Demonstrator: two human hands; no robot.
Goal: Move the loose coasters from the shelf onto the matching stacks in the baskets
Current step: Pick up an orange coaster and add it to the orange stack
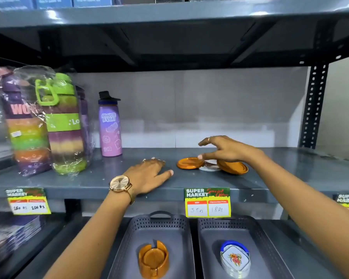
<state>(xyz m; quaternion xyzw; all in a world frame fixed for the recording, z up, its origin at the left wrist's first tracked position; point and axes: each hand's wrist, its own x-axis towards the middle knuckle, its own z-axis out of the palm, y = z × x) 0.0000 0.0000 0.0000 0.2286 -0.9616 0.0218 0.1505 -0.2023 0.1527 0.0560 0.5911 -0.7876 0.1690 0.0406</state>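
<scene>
Two loose orange round coasters lie on the grey shelf (280, 170): one (189, 163) flat at the left, another (233, 167) tilted at the right. A white coaster (210, 167) peeks out between them. My right hand (224, 149) hovers open just above them, thumb touching the left orange coaster's rim. My left hand (149, 175), with a gold watch on its wrist, rests flat on the shelf to their left. Below, the left basket (163, 230) holds an orange coaster stack in a holder (154, 258). The right basket (248, 232) holds a white floral stack in a blue holder (235, 258).
Wrapped multicoloured bottles (48, 125) and a purple bottle (109, 125) stand on the shelf at the left. Price tags (208, 202) hang on the shelf's front edge. An upper shelf (169, 23) overhangs. A perforated upright (314, 105) bounds the right side.
</scene>
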